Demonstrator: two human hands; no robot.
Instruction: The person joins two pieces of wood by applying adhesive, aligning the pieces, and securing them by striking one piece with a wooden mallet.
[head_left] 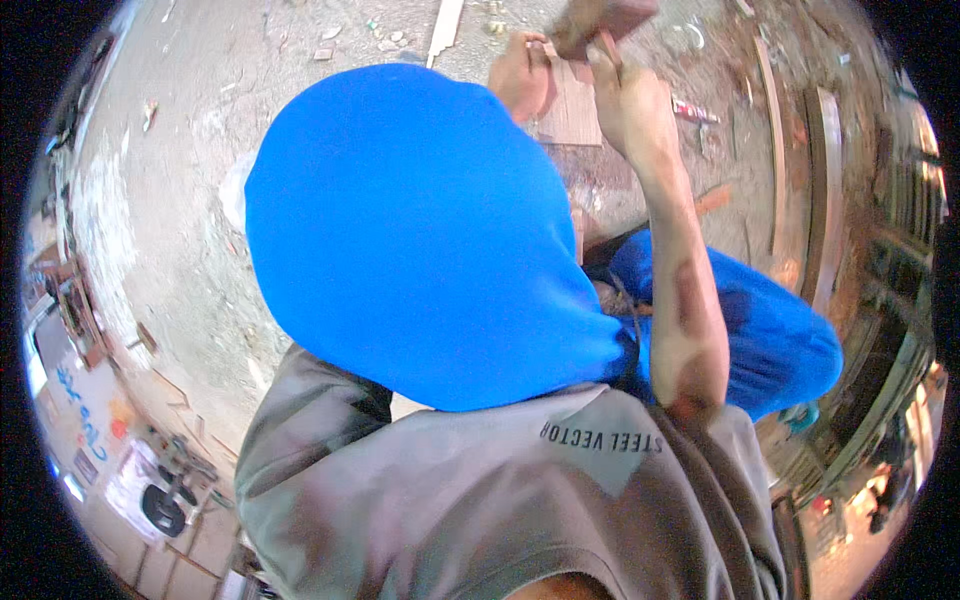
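My right hand (632,105) grips a mallet (590,22) by its wooden handle, its blurred brown head raised at the top of the view. My left hand (520,78) is closed at the upper left corner of a pale wooden board (568,120) lying on the ground, just left of the mallet; what its fingers hold is too small to make out. A red and white tube (697,111) lies right of my right hand. My bent left knee in bright blue cloth (400,230) covers much of the middle, hiding part of my left arm.
My other blue trouser leg (770,340) is folded at the right. Long wooden strips (822,190) lie on the dusty concrete ground (180,200) farther right. A pale narrow plank (443,30) is at the top. Scattered timber (75,300) and clutter line the left rim.
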